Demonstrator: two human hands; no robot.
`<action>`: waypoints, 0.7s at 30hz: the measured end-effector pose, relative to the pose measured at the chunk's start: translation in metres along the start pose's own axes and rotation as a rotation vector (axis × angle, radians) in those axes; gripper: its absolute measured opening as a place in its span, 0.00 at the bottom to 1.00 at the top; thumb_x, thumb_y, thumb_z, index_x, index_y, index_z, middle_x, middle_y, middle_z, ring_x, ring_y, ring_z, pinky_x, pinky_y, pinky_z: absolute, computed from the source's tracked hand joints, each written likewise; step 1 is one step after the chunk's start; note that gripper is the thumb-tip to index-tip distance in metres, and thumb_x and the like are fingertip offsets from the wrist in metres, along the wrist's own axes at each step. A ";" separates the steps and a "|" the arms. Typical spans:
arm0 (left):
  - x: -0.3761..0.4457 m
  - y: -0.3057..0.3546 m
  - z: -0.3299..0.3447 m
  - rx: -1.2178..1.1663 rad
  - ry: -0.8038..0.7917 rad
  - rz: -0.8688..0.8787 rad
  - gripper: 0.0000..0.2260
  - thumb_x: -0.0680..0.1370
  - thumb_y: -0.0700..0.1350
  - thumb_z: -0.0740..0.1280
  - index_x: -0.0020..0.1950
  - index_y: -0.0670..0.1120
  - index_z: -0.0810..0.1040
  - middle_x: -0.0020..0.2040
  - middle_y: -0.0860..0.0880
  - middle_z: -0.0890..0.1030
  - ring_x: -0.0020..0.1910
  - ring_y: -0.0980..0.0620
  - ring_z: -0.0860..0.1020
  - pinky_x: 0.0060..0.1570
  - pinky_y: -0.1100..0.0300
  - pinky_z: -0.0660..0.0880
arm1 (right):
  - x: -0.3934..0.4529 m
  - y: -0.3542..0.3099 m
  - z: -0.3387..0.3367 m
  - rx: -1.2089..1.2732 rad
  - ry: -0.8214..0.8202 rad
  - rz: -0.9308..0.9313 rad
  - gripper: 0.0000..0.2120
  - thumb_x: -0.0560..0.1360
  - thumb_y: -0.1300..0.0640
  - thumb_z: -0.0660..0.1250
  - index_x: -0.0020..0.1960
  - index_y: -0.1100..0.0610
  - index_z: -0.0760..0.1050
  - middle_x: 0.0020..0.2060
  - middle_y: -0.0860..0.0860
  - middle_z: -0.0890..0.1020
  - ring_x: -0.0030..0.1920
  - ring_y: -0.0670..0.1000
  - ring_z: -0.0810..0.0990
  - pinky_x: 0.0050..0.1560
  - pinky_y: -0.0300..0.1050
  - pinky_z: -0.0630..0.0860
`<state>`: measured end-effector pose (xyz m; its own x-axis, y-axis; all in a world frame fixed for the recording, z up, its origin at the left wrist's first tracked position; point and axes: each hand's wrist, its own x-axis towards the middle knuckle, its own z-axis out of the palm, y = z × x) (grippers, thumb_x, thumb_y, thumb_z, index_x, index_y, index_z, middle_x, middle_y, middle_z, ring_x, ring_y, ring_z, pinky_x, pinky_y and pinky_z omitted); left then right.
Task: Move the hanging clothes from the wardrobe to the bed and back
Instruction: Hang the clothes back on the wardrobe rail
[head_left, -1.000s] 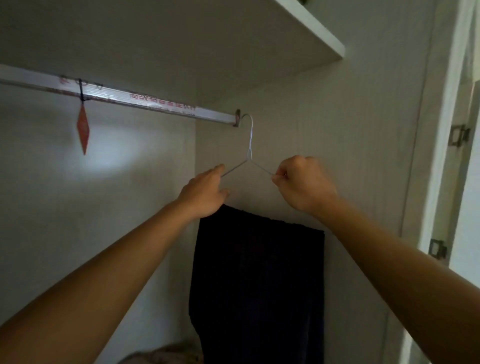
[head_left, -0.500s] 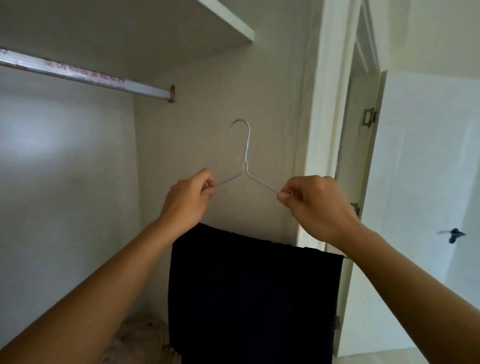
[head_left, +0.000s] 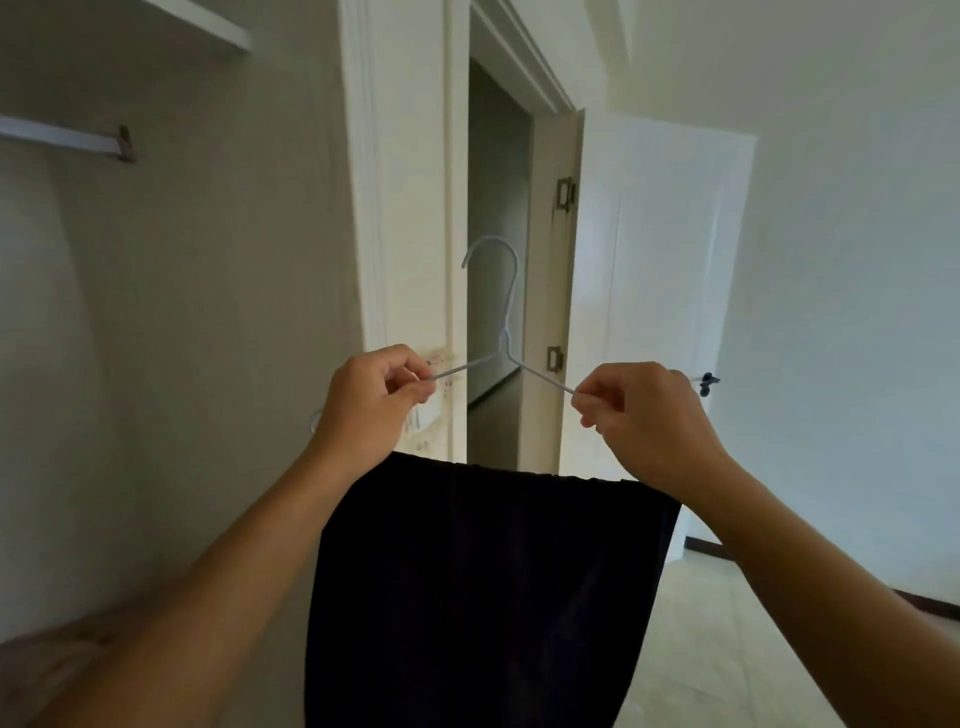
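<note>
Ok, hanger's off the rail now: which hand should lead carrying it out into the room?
Probably the right hand. It pinches the hanger on the side nearer the open room, while the left hand sits nearer the wardrobe wall. Both should keep hold, since the dark garment hangs between them.

1. Upper left: wardrobe rail (head_left: 62, 139) and shelf (head_left: 208, 28) overhead; open air below them down to the wardrobe side wall (head_left: 234, 312).
2. Centre: white wardrobe frame (head_left: 410, 208) and hinged door (head_left: 545, 260) stand upright just behind the hanger (head_left: 501, 332); dark narrow gap between them.
3. Lower centre: dark garment (head_left: 478, 587) hangs between both forearms, blocking passage there.
4. Right: open room, bare floor (head_left: 727, 649), white wall (head_left: 857, 312) well behind.
</note>
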<state>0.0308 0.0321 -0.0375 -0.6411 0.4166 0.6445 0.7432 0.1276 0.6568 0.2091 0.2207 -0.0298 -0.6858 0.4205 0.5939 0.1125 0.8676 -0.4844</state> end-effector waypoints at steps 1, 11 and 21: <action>-0.004 0.009 0.013 -0.022 -0.014 -0.011 0.06 0.74 0.39 0.73 0.41 0.49 0.82 0.34 0.51 0.83 0.34 0.55 0.80 0.41 0.58 0.76 | -0.009 0.009 -0.011 -0.005 0.016 0.029 0.07 0.79 0.56 0.68 0.43 0.47 0.79 0.35 0.42 0.82 0.35 0.43 0.80 0.38 0.35 0.73; -0.019 0.077 0.141 -0.173 -0.254 0.024 0.06 0.75 0.44 0.74 0.42 0.55 0.83 0.35 0.57 0.83 0.37 0.61 0.81 0.41 0.64 0.74 | -0.077 0.097 -0.108 -0.138 0.140 0.293 0.07 0.77 0.55 0.68 0.43 0.46 0.82 0.34 0.39 0.83 0.39 0.42 0.81 0.47 0.44 0.80; -0.010 0.130 0.287 -0.372 -0.562 0.155 0.05 0.74 0.40 0.75 0.41 0.50 0.84 0.33 0.52 0.83 0.32 0.60 0.79 0.41 0.62 0.74 | -0.127 0.174 -0.186 -0.343 0.233 0.510 0.06 0.78 0.55 0.69 0.45 0.47 0.82 0.33 0.40 0.82 0.38 0.42 0.81 0.47 0.42 0.80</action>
<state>0.1888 0.3033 -0.0709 -0.2619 0.8213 0.5069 0.6388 -0.2462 0.7289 0.4496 0.3675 -0.0703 -0.3159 0.8147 0.4863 0.6320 0.5630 -0.5326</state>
